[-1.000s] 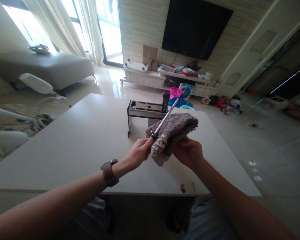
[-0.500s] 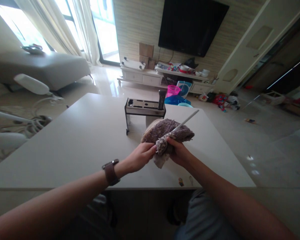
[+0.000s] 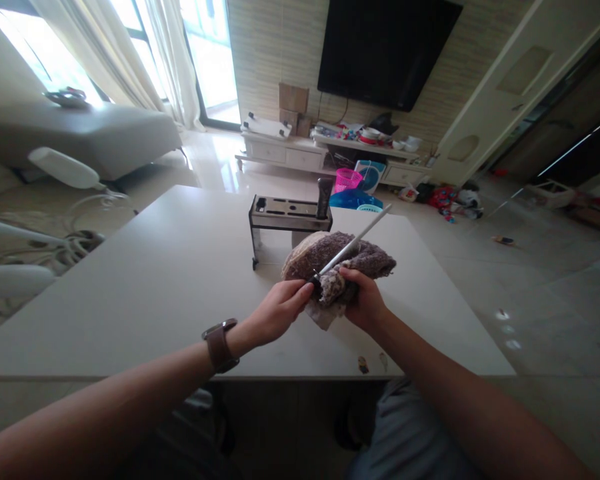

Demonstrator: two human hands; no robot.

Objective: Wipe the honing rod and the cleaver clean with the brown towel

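Note:
My left hand (image 3: 285,303) is closed around the black handle of a sharpening steel (image 3: 355,241), whose pale rod slants up to the right. My right hand (image 3: 365,300) grips a shaggy brown-grey cloth (image 3: 325,250) with a paler edge. The cloth lies bunched beneath and beside the rod, and one corner hangs below my hands. Just beyond the cloth stands a knife block (image 3: 290,212) on the white table (image 3: 180,280). A dark-handled knife (image 3: 324,198) sits upright in its right end.
Two small stickers or trinkets (image 3: 363,365) lie near the table's front edge. Past the table's far edge are a pink basket (image 3: 347,179) and a blue tub (image 3: 355,200). White chairs (image 3: 65,168) stand at the left. A low cabinet (image 3: 280,155) runs along the wall.
The cloth has come away from the rod's lower end, so the rod and the black handle's guard now show. My right hand has shifted slightly right with the cloth.

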